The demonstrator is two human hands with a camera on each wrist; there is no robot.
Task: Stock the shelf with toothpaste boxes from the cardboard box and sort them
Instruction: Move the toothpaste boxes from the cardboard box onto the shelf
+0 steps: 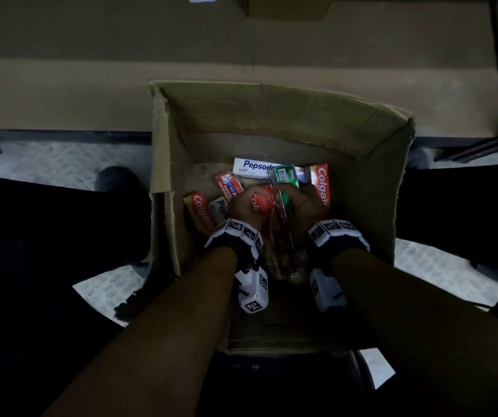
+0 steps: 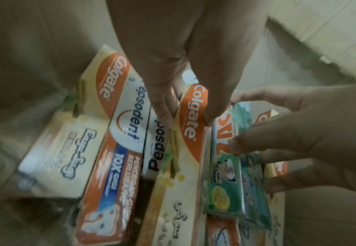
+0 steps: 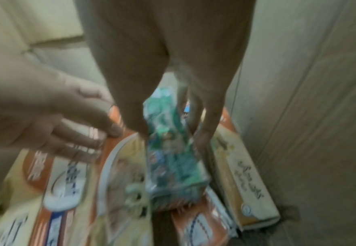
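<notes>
The open cardboard box (image 1: 271, 115) stands between my knees, with several toothpaste boxes loose on its bottom. My left hand (image 1: 246, 204) reaches in and pinches a red and cream Colgate box (image 2: 190, 123) near its top end between thumb and fingers (image 2: 211, 114). Beside it, my right hand (image 3: 171, 136) grips a green toothpaste box (image 3: 172, 163) from above; this green toothpaste box (image 1: 286, 203) stands on end. A white Pepsodent box (image 1: 253, 167) lies at the back, and another Colgate box (image 1: 321, 185) leans at the right. The shelf is out of sight.
More Colgate (image 1: 201, 212) and Pepsodent (image 2: 128, 129) packs lie at the left of the carton. My dark trouser legs flank it on a pale patterned floor (image 1: 61, 167). A brown surface (image 1: 91, 70) and a second carton (image 1: 286, 6) lie beyond.
</notes>
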